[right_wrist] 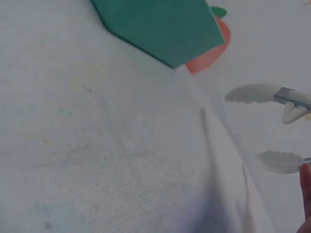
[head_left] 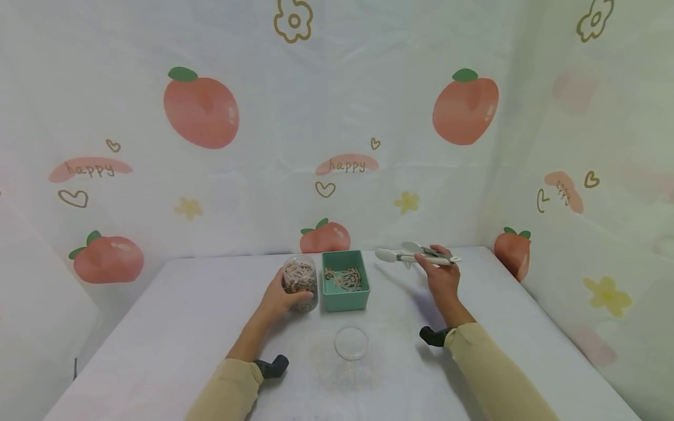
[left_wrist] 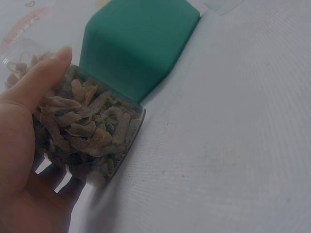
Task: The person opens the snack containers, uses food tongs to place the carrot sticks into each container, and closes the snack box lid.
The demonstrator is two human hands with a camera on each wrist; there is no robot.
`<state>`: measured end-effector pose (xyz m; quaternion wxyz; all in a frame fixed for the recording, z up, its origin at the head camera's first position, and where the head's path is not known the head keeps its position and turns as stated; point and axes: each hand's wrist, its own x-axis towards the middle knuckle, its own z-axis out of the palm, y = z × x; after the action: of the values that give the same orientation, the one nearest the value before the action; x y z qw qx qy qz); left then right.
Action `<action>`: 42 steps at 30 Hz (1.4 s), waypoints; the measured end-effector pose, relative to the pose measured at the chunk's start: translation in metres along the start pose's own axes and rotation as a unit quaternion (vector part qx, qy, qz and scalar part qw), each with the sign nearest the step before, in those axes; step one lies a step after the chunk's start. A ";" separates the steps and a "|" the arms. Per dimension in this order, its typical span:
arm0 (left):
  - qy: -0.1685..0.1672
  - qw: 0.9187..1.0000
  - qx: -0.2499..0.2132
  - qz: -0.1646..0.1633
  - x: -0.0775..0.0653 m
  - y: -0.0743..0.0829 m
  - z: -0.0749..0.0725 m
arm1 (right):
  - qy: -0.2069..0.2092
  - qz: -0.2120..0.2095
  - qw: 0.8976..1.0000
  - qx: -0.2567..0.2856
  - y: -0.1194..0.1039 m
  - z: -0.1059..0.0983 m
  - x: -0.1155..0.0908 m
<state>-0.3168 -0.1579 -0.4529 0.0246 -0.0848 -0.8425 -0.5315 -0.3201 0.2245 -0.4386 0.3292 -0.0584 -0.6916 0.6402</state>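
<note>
A clear jar [head_left: 301,270] full of dried, curled brownish pieces stands left of the green box. My left hand [head_left: 275,299] grips its side, with the thumb across the front and fingers around the far side, as the left wrist view also shows. Inside the open green box [head_left: 345,302] lie some of the same dried pieces [head_left: 348,279]. To the box's right, my right hand [head_left: 444,280] holds a pair of tongs [head_left: 387,255] above the table. Their pale scalloped tips [right_wrist: 250,93] point left, spread apart, with nothing between them.
On the white table [head_left: 210,327], in front of the box, lies a round clear lid [head_left: 351,343]. A patterned cloth wall [head_left: 263,199] rises behind the table, and another [head_left: 590,245] stands at the right.
</note>
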 end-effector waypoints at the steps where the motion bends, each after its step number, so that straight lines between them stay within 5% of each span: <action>1: 0.001 1.000 0.001 0.001 0.000 0.000 0.000 | 0.004 0.002 1.000 -0.005 0.002 0.000 0.000; 10: -0.001 1.000 -0.006 0.004 -0.001 0.000 0.000 | -0.018 0.019 0.999 -0.032 0.012 -0.003 0.001; 13: -0.003 1.000 -0.009 0.003 -0.001 0.000 0.000 | -0.057 0.024 0.993 -0.100 0.011 -0.012 0.001; 17: 0.000 1.000 -0.003 0.004 -0.001 0.000 -0.002 | -0.130 0.015 0.972 -0.196 0.006 -0.026 0.001; 23: -0.002 1.000 -0.003 0.009 0.001 -0.002 -0.003 | -0.203 -0.018 0.947 -0.248 0.002 -0.043 0.002; 28: -0.007 1.000 0.000 0.000 0.000 -0.005 0.000 | -0.282 -0.066 0.908 -0.303 0.006 -0.061 0.009; 32: -0.007 1.000 0.000 -0.007 -0.001 -0.005 0.000 | -0.344 -0.072 0.882 -0.314 0.005 -0.072 0.014; 42: -0.010 1.000 0.002 0.000 0.000 -0.006 0.000 | -0.436 -0.023 0.850 -0.295 0.005 -0.084 0.014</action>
<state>-0.3182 -0.1605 -0.4581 0.0159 -0.0902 -0.8440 -0.5285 -0.2880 0.3030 -0.4406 -0.0247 0.1481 -0.9216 0.3580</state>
